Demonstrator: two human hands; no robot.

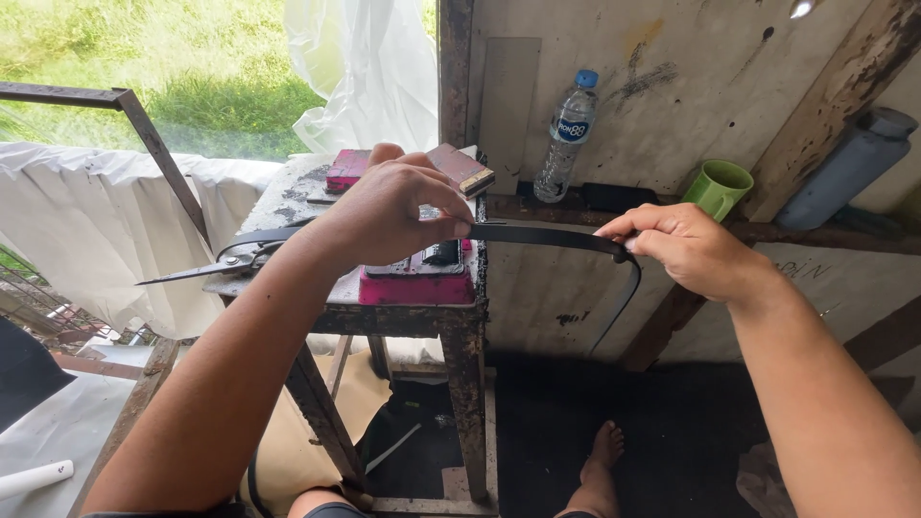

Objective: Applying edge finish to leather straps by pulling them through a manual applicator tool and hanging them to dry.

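Head view: left hand [389, 216] and right hand [686, 247] pinch black strap [547, 235], fingers clamped.

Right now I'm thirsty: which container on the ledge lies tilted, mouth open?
The green cup, tipped sideways; the capped water bottle stands upright.

Bare left hand [389, 206], bare right hand [691, 249], forearms unsleeved, no rings or watch, bare foot [604, 451]
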